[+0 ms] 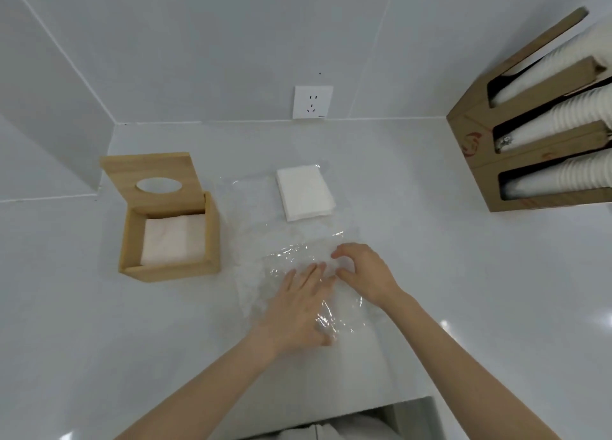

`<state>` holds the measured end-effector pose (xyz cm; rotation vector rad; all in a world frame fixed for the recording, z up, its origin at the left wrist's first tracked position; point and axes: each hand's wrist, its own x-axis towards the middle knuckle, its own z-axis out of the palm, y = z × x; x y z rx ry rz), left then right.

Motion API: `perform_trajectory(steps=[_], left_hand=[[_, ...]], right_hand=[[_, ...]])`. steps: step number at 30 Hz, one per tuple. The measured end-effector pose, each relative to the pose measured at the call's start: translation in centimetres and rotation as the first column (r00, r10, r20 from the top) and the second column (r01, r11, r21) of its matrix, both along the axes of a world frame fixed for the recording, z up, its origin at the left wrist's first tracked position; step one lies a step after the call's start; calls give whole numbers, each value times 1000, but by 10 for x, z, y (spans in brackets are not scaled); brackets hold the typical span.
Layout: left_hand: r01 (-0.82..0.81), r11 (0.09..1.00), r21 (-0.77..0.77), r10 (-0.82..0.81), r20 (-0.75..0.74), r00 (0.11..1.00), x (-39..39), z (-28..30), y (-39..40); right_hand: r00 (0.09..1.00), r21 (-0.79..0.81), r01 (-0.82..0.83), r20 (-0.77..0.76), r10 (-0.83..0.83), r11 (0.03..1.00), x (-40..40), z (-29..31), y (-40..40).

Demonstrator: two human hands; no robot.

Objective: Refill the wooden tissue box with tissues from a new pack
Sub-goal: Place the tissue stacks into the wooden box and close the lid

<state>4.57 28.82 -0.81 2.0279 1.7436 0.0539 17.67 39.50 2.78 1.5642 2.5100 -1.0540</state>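
The wooden tissue box (130, 237) stands at the left of the counter with its lid (152, 171) tipped up and back. White tissues (172, 241) lie inside it. A separate stack of white tissues (304, 191) rests on clear plastic farther back. Crumpled clear plastic wrap (291, 257) lies in front of me. My left hand (298, 304) presses flat on the wrap with fingers spread. My right hand (361, 267) curls over the wrap's right part, its fingertips pinching the film.
A wooden wall holder (470, 141) with three slots of stacked white paper cups hangs at the right. A white wall socket (313, 102) sits above the counter's back edge. The counter's front edge has a notch near my body.
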Motion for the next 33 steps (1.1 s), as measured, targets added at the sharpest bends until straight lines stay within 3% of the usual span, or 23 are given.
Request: perform_trajectory(steps=[3, 10, 16, 22, 28, 33], left_hand=[[-21, 1000, 23, 22, -43, 999, 2, -8, -7], [-50, 995, 87, 41, 103, 994, -1, -11, -14], [-33, 990, 135, 14, 134, 991, -1, -9, -22], [-8, 896, 444, -39, 97, 995, 5, -1, -23], [62, 900, 430, -53, -33, 998, 11, -2, -22], [-57, 948, 312, 73, -40, 997, 11, 11, -14]], right_hand=[[1000, 26, -11, -1, 11, 1000, 13, -6, -12], [998, 21, 47, -43, -46, 999, 30, -9, -32], [993, -21, 96, -70, -98, 995, 35, -7, -38], [956, -87, 222, -178, -234, 971, 39, -2, -40], [911, -130, 261, -294, -289, 956, 35, 7, -43], [944, -253, 190, -219, -247, 949, 32, 11, -44]])
